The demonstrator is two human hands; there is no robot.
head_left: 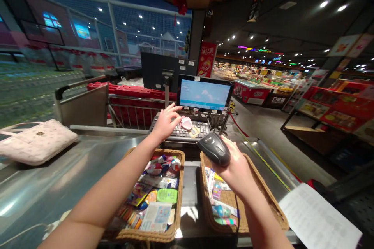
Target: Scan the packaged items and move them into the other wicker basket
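My right hand (pixel 235 165) is wrapped round a black handheld scanner (pixel 214 148), above the right wicker basket (pixel 274 210). A cable hangs down from the scanner. My left hand (pixel 168 121) is over the left part of the keyboard (pixel 201 127), fingers stretched forward. Beside its fingertips, a small pink and white item (pixel 187 123) in clear packaging lies over the keys; whether the thumb touches it I cannot tell. The left wicker basket (pixel 181 186) holds several packaged goods, among them a green pack (pixel 167 195). Fewer small packs lie in the right basket.
Behind the keyboard stands a lit monitor (pixel 204 94), with a dark screen (pixel 157 71) to its left. A pale handbag (pixel 39 142) rests on the metal counter (pixel 99 155) at left. Printed paper (pixel 320 216) lies at right. Shopping carts and store shelves are beyond.
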